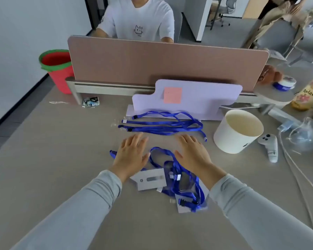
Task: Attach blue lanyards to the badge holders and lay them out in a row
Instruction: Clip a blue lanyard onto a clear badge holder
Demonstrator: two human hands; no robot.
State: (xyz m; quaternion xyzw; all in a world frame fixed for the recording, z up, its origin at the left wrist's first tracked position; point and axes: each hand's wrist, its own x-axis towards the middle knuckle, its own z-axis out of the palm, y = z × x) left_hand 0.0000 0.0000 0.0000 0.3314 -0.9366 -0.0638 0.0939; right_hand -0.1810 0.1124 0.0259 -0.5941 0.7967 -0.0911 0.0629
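With both palms flat and fingers spread, holding nothing, I have my left hand (132, 156) resting over the left end of the tangled lanyards (177, 170) and my right hand (192, 156) on their right side, the pale badge holders (151, 179) lying in the heap just below my wrists on the desk (52, 159). Beyond my fingertips a second bundle of loose lanyards (163, 124) lies with its long axis left to right, clip ends pointing left, loops to the right. I judge the straps light, limp and snag-prone, the holders thin and slippery, so I would pinch a strap at its stiff clip (182, 202)
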